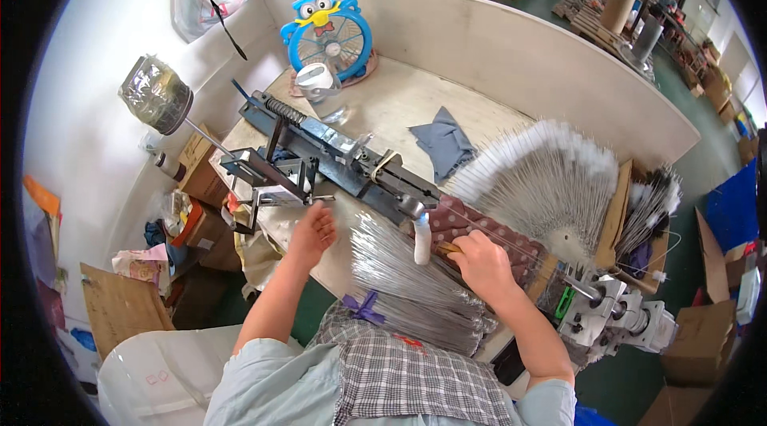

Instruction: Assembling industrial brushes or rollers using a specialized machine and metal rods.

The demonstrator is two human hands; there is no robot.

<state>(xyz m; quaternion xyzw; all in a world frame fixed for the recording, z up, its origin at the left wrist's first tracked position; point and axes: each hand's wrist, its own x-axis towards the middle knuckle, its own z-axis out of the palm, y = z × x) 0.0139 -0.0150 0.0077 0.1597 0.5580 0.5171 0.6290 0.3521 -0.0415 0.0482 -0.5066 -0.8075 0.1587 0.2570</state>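
Note:
My left hand [314,233] is raised beside the small metal bracket fixture [280,193], just below its tip. Its fingers are curled in and slightly blurred; anything thin between them cannot be made out. My right hand [482,261] is closed around a short yellow-brown handle [450,248], over the near edge of a brown dotted cloth [499,236]. Between my hands lies a thick bundle of shiny thin metal wires [399,270]. A white-gripped lever [422,241] hangs at the near end of a long dark metal bench device [343,156].
Many white-tipped wires [551,186] fan out at the right, near a clamp-like machine [611,313]. A grey cloth [443,142], a blue cartoon fan [330,41] and a plastic-wrapped lamp [157,95] stand or lie further off. Cardboard boxes [699,342] flank the bench.

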